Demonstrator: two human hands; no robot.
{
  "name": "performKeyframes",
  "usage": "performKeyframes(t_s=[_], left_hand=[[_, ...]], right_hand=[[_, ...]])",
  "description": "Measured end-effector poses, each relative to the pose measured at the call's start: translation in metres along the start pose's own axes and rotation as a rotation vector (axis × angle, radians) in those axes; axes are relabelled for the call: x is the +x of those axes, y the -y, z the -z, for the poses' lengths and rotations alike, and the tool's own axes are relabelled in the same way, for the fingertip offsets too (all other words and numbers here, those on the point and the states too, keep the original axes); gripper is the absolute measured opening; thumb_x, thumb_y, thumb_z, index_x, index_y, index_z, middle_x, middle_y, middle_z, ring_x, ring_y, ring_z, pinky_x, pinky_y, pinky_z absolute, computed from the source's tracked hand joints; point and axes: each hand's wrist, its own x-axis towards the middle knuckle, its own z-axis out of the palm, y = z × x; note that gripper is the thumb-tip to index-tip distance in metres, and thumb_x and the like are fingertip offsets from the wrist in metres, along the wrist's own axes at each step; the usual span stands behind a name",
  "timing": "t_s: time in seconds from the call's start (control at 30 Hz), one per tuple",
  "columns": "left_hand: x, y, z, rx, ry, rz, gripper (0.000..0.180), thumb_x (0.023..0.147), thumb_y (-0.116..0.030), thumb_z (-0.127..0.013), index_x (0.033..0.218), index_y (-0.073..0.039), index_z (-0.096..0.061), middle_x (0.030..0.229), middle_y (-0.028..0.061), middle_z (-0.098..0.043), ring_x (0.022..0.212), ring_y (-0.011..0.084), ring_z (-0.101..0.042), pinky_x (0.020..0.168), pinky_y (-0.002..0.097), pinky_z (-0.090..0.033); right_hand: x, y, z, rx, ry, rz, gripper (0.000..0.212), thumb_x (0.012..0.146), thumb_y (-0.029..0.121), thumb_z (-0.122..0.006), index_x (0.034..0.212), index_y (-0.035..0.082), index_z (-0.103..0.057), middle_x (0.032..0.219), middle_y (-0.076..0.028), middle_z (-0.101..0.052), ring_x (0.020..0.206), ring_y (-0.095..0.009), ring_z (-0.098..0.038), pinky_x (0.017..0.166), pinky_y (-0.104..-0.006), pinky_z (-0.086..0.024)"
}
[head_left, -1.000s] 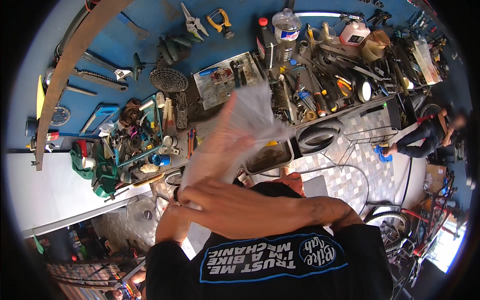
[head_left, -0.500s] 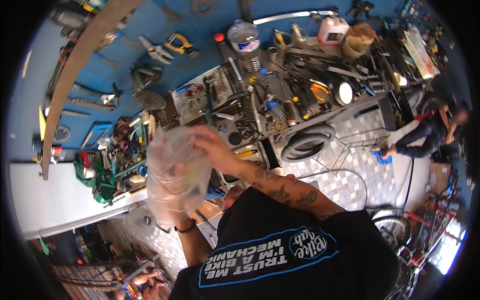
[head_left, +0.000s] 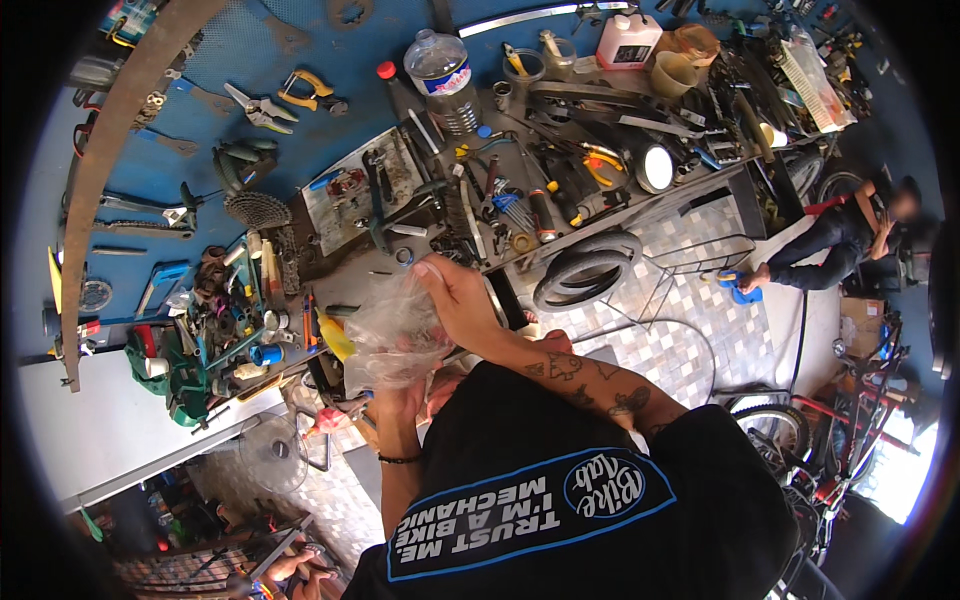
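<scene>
A crumpled clear plastic bag (head_left: 385, 335) is bunched between my two hands above the near edge of the workbench. My right hand (head_left: 455, 295) is closed on the bag's upper right side, thumb on top. Lower down, my left hand (head_left: 400, 400), with a dark bracelet at the wrist, grips the bag's bottom end; its fingers show only dimly through the plastic. Whether anything is inside the bag, I cannot make out. Just left of the bag a yellow object (head_left: 335, 335) sticks out, partly covered.
The workbench (head_left: 350, 270) carries pliers, screwdrivers and a large clear bottle (head_left: 440, 80). Tools hang on the blue wall (head_left: 330, 110). Bicycle tires (head_left: 588, 270) lean below the bench. A fan (head_left: 272, 452) stands lower left. Another person (head_left: 850, 235) sits at the far right.
The bag has gone from puffed out to crumpled and smaller. Both hands have come closer together, and the left hand shows more plainly below the bag. The view has shifted slightly.
</scene>
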Motion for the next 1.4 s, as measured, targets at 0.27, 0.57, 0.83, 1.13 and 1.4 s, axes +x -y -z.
performKeyframes(t_s=[0.27, 0.57, 0.83, 1.13, 1.4], left_hand=[[0.022, -0.007, -0.051, -0.071, 0.052, 0.100, 0.050, 0.102, -0.024, -0.066, 0.147, -0.008, -0.051, 0.138, 0.0127, -0.061, 0.123, 0.0318, -0.062, 0.100, 0.0456, -0.058], [0.001, -0.008, -0.090, 0.177, 0.384, 0.291, 0.074, 0.094, -0.007, -0.073, 0.159, -0.006, -0.036, 0.143, 0.0171, -0.060, 0.124, 0.0353, -0.065, 0.100, 0.0468, -0.060], [0.009, -0.023, -0.061, -0.004, 0.076, 0.187, 0.059, 0.099, -0.013, -0.071, 0.151, -0.005, -0.043, 0.132, 0.0185, -0.065, 0.117, 0.0402, -0.069, 0.091, 0.0482, -0.063], [-0.001, -0.042, -0.062, 0.353, 0.011, -0.059, 0.057, 0.096, 0.002, -0.065, 0.150, -0.007, -0.046, 0.128, 0.0130, -0.064, 0.120, 0.0251, -0.065, 0.089, 0.0390, -0.060], [0.026, -0.096, -0.082, 0.748, 0.175, 0.043, 0.035, 0.108, -0.012, -0.055, 0.142, -0.004, -0.055, 0.107, 0.0130, -0.073, 0.076, 0.0140, -0.071, 0.059, 0.0235, -0.057]], right_hand=[[0.009, 0.026, 0.026, 0.441, -0.160, -0.173, 0.040, 0.113, 0.037, -0.052, 0.089, 0.006, -0.061, 0.074, 0.010, -0.046, 0.069, -0.003, -0.038, 0.061, -0.0247, -0.036], [0.064, 0.038, 0.125, 0.277, -0.426, 0.108, 0.045, 0.111, 0.046, -0.050, 0.084, 0.011, -0.056, 0.075, 0.009, -0.044, 0.070, -0.004, -0.039, 0.060, -0.0257, -0.035], [0.315, -0.002, 0.398, -0.474, -1.546, 0.351, 0.051, 0.106, 0.032, -0.054, 0.132, -0.012, -0.050, 0.120, -0.027, -0.063, 0.112, -0.047, -0.061, 0.101, -0.0545, -0.049], [0.145, -0.019, 0.224, -0.935, 0.123, 0.409, 0.025, 0.105, 0.031, -0.059, 0.113, 0.012, -0.072, 0.115, -0.015, -0.071, 0.105, -0.028, -0.071, 0.089, -0.0436, -0.057], [-0.050, -0.068, 0.057, 0.595, 0.357, -0.676, 0.066, 0.102, 0.054, -0.063, 0.147, 0.010, -0.045, 0.125, -0.009, -0.058, 0.114, -0.021, -0.061, 0.095, -0.0425, -0.054]])
